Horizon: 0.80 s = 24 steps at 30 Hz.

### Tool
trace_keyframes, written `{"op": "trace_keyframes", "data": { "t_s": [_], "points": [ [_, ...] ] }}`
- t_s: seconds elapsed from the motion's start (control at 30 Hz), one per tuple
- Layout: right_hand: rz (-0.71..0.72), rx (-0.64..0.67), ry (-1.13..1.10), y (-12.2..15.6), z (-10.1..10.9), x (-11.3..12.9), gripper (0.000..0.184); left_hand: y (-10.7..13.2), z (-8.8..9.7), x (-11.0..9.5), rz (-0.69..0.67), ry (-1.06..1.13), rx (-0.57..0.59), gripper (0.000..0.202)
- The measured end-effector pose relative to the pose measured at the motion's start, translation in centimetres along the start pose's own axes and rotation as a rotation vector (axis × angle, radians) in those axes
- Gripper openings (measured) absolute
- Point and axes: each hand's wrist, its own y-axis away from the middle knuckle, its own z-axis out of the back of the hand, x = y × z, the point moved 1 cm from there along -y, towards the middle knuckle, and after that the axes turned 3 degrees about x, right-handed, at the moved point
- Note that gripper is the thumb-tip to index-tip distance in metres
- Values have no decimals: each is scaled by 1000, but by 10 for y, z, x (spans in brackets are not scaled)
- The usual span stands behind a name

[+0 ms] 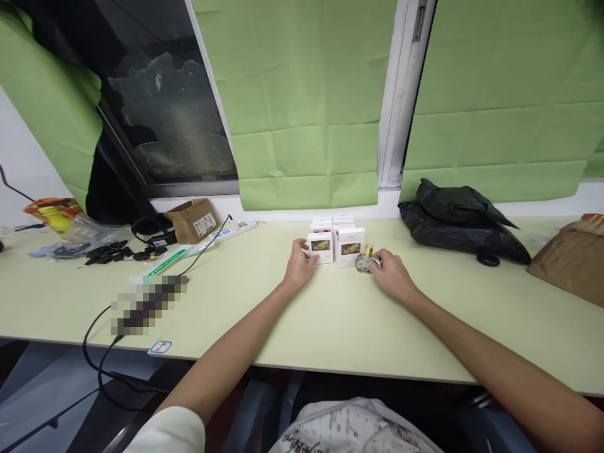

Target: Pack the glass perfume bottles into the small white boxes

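Several small white boxes with gold labels stand in a cluster near the back of the pale green table [330, 314]. My left hand [299, 265] rests against the front left box [321, 246], its fingers curled on the box's side. My right hand [391, 274] grips a round clear glass bottle with a gold cap [365, 260], lying on the table just right of the front right box [350, 246].
A black plastic bag [460, 220] lies at the back right, with a brown paper bag [573, 255] beyond it. On the left are a small cardboard box [192, 220], black cables, black clips and plastic wrappers. Green blinds cover the window behind.
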Motion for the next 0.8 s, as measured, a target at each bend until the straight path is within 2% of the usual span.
{"op": "trace_keyframes", "data": {
  "t_s": [0.2, 0.3, 0.37, 0.43, 0.57, 0.7, 0.8],
  "points": [
    [-71, -32, 29, -6, 3, -12, 23, 1, 0, -4, 3, -46, -49, 43],
    [-114, -56, 32, -10, 5, -18, 27, 6, 2, -13, -66, -77, -113, 35],
    [-126, -74, 27, -12, 5, -21, 29, 12, 1, -22, -151, -50, -84, 23],
    [-114, -86, 4, -12, 4, -22, 30, 17, 0, -32, -239, -17, 1, 20],
    [-47, -49, -103, -12, 2, -21, 40, 28, -7, -47, -328, -8, 132, 43],
    [-18, 14, -193, -12, -2, -20, 45, 32, -11, -53, -315, -19, 205, 66],
    [33, 30, -258, -14, -5, -22, 45, 33, -13, -54, -313, -14, 259, 73]
  ]
}}
